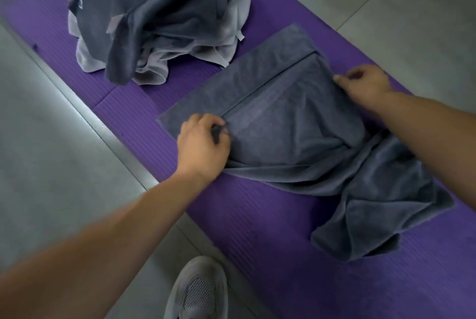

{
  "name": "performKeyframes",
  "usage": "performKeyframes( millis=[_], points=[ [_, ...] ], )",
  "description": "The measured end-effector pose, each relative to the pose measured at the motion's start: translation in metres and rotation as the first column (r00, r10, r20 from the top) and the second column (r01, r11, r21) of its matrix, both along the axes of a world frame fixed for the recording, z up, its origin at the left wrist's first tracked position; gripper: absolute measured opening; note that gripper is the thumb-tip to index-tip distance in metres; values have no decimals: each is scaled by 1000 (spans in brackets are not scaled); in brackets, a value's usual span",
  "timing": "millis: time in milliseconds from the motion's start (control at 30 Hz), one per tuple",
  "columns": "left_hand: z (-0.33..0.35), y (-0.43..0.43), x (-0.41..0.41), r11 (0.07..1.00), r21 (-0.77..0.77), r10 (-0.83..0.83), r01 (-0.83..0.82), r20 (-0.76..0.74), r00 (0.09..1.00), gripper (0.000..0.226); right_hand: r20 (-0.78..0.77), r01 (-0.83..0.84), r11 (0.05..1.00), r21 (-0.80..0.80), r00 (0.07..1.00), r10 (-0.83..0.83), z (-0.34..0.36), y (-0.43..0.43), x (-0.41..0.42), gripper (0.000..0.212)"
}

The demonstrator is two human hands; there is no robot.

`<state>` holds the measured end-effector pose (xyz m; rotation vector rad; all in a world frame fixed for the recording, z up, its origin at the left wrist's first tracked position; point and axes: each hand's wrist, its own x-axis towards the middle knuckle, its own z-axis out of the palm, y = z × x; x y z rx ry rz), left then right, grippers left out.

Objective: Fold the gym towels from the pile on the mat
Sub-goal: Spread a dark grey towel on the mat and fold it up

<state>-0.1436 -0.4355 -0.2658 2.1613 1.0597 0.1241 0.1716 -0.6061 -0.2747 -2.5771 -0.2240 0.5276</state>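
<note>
A dark grey towel [288, 117] lies partly folded on the purple mat [270, 228], its near end bunched and rumpled at the lower right. My left hand [203, 146] pinches the folded layer's left corner. My right hand [365, 84] grips the same layer's right corner at the towel's far edge. The folded flap lies over the flat lower layer, short of its far edge. The pile of towels [159, 17], dark grey and pale lilac, sits heaped on the mat at the upper left.
Grey tiled floor [51, 138] surrounds the mat on both sides. A grey mesh shoe [198, 290] stands on the floor at the mat's near edge. Bare mat shows between the pile and the towel.
</note>
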Motion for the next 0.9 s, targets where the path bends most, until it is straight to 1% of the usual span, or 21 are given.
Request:
performKeyframes(
  millis=[67,133,267,333,367,467,533,600,633,667,733,800,900],
  points=[
    [-2,-12,16,986,-30,-161,163,57,985,26,-101,10,1000,19,995,-8,1,-35,-6,36],
    [-1,-24,37,957,-45,-283,286,68,957,18,-180,-1,1000,25,984,5,1,-64,-12,35],
    [5,-41,90,852,-60,-518,520,50,854,21,-252,-92,995,-38,964,80,3,-98,-18,34],
    [2,-48,123,780,-13,-625,626,45,779,25,-277,-136,988,-76,954,110,5,-104,-18,32],
    [1,-50,137,735,17,-677,677,44,734,28,-283,-185,977,-104,947,149,6,-103,-20,32],
    [-2,-66,180,565,103,-824,819,10,567,39,-306,-287,939,-192,926,220,14,-105,-22,38],
    [-5,-80,201,503,107,-863,858,15,504,41,-402,-249,956,-152,900,170,19,-110,-24,44],
    [-10,-93,216,470,88,-882,878,38,469,40,-528,-130,990,-57,846,80,23,-117,-26,46],
    [-15,-98,221,449,83,-893,890,29,448,40,-564,-83,996,-29,824,52,25,-121,-27,46],
    [-20,-102,226,425,90,-905,901,9,426,41,-580,-60,998,-25,814,35,28,-126,-28,45],
    [-31,-101,231,386,101,-919,917,-42,391,38,-581,-73,995,-69,813,19,31,-133,-34,41],
    [-39,-97,233,391,110,-917,914,-38,397,25,-556,-104,985,-139,831,10,32,-140,-42,37],
    [-46,-91,234,449,98,-893,888,81,442,10,-552,-128,969,-209,834,-9,33,-153,-55,41]
  ],
)
